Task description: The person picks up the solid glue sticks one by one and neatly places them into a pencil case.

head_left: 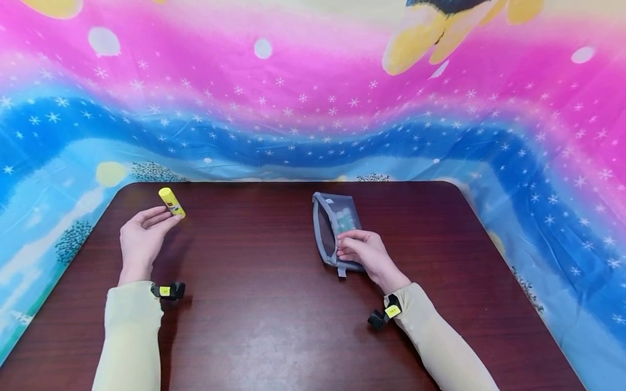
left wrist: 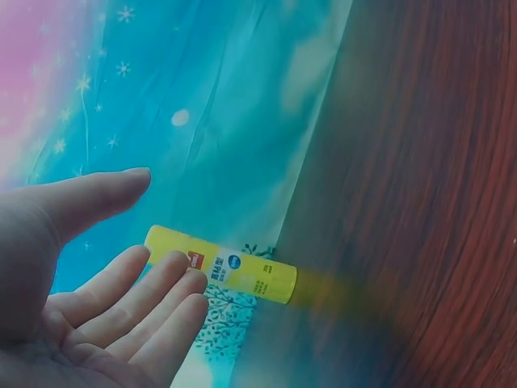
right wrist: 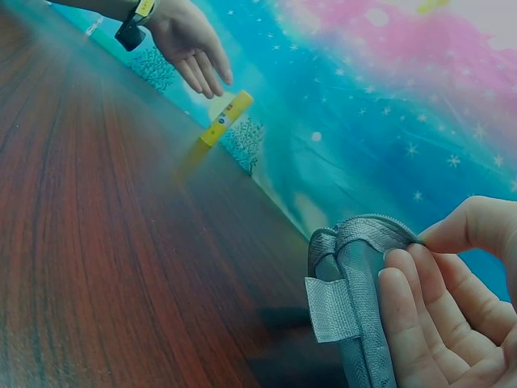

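A yellow glue stick (head_left: 172,204) stands on end on the table at the far left. Beside it is my left hand (head_left: 141,239), its fingers extended. In the left wrist view the thumb is spread away from the glue stick (left wrist: 254,273), and the fingertips overlap its near side. Right of centre lies a grey see-through zip pouch (head_left: 339,202), its mouth gaping toward the left. My right hand (head_left: 369,255) pinches the zipper edge between thumb and fingers. Through the pouch's side, pale green and white contents show.
A dark reddish-brown wooden table (head_left: 254,304) spans the scene. Behind it and along both sides hangs a pink and blue patterned cloth (head_left: 293,92). Each wrist carries a small black camera on a strap, just at the sleeve cuff.
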A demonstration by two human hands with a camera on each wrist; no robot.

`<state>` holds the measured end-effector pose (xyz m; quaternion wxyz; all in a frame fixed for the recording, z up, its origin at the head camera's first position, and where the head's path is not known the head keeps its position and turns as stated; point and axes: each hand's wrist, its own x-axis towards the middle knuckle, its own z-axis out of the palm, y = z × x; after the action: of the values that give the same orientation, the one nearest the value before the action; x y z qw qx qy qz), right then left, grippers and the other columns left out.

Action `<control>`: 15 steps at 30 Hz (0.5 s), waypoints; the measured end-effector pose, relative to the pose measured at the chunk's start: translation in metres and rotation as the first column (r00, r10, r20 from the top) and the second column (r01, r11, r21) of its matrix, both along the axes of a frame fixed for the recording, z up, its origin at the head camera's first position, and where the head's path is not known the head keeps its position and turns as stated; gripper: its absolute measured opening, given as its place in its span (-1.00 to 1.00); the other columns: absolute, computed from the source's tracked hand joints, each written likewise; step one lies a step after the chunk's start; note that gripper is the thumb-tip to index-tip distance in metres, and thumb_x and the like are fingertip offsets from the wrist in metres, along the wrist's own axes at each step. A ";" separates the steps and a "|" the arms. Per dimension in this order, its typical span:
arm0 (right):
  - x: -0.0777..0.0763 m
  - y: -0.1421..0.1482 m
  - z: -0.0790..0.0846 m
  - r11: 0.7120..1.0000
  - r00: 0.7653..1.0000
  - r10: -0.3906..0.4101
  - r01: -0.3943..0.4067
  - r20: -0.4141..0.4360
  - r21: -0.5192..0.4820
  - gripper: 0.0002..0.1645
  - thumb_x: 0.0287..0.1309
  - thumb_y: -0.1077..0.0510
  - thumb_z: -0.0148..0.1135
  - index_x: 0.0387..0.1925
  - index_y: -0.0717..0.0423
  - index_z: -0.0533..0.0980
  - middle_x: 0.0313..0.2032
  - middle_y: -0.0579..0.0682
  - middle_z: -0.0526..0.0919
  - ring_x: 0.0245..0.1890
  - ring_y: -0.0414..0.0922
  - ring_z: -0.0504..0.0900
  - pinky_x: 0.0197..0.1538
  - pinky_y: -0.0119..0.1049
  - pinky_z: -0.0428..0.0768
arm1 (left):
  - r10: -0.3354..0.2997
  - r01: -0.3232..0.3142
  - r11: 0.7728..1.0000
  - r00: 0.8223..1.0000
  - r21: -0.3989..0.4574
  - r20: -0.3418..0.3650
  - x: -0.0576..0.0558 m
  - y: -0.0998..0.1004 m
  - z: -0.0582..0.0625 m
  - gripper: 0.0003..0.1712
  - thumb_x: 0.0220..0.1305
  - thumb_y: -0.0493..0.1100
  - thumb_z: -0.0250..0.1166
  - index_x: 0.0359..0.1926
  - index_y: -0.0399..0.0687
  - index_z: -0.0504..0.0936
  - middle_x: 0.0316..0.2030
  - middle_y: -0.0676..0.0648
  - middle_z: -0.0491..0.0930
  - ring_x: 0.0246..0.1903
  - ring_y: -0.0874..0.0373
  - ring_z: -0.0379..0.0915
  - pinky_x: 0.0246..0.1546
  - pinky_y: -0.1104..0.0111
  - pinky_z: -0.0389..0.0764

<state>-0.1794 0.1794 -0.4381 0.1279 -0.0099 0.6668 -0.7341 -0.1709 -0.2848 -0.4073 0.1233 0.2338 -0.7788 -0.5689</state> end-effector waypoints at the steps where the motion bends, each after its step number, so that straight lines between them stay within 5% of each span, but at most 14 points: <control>1: 0.000 0.000 0.000 1.000 1.000 0.000 -0.001 -0.001 -0.004 -0.68 0.31 0.33 0.23 -0.01 0.54 0.57 -0.36 0.09 0.72 -0.41 -0.12 0.72 -0.21 -0.24 0.75 | 0.003 -0.003 1.000 1.000 -0.002 0.004 0.000 0.000 0.000 -0.28 0.20 0.02 0.53 0.34 -0.11 0.56 0.13 -0.05 0.66 -0.19 0.53 0.56 -0.19 0.66 0.54; 15: 0.001 0.000 0.001 1.000 1.000 0.000 0.000 -0.008 -0.014 -0.73 0.31 0.33 0.23 -0.05 0.48 0.61 -0.36 0.09 0.73 -0.41 -0.12 0.72 -0.21 -0.24 0.75 | 0.050 -0.049 0.999 0.998 -0.022 0.036 -0.004 -0.007 -0.004 -0.26 0.21 0.03 0.52 0.38 -0.01 0.52 0.17 -0.06 0.61 -0.11 0.44 0.53 -0.11 0.58 0.54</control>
<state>-0.1783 0.1797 -0.4370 0.1253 -0.0136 0.6620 -0.7388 -0.1745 -0.2918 -0.4116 0.1256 0.2621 -0.7810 -0.5528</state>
